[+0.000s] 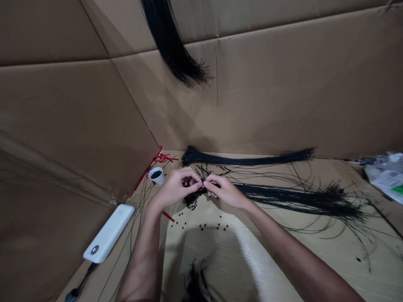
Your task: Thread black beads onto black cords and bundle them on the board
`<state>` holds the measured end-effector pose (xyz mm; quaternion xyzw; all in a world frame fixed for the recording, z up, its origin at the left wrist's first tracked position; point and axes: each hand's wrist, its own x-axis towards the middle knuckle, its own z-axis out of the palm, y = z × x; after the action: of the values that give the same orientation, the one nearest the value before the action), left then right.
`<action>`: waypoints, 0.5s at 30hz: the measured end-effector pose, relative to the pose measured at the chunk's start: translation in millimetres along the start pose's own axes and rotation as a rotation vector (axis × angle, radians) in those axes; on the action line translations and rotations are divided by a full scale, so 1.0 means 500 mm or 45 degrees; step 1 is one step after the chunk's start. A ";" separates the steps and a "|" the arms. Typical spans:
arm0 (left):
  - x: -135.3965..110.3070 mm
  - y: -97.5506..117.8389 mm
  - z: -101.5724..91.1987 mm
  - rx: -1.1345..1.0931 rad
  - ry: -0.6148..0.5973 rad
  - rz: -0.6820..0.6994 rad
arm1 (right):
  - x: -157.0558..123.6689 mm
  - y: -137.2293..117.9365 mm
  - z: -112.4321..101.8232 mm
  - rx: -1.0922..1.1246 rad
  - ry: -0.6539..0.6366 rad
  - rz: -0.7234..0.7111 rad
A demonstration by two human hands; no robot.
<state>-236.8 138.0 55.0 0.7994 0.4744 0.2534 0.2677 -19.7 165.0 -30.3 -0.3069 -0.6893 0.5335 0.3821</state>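
Note:
My left hand (175, 188) and my right hand (224, 191) meet fingertip to fingertip over a cardboard-covered table (239, 251). Both are pinched shut around the near end of a bundle of thin black cords (299, 199) that stretches off to the right. Whether a bead sits between the fingers I cannot make out. Small black beads (201, 226) lie scattered on the cardboard just below my hands. A small white cup (157, 175) holding black beads stands to the left of my left hand.
A second tied bundle of black cords (248, 159) lies behind my hands. More cords (176, 50) hang down the cardboard back wall. A white power bank (109, 233) with a cable lies at the left. Red strips (159, 159) sit in the corner; plastic bags (387, 176) at the right.

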 end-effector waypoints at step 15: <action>-0.008 -0.125 0.043 0.088 -0.095 -0.205 | 0.016 0.031 -0.029 0.177 0.201 0.138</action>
<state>-263.3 156.1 -3.1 0.7764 0.5353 0.1847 0.2767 -11.3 182.9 -41.9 -0.3575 -0.6008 0.5742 0.4260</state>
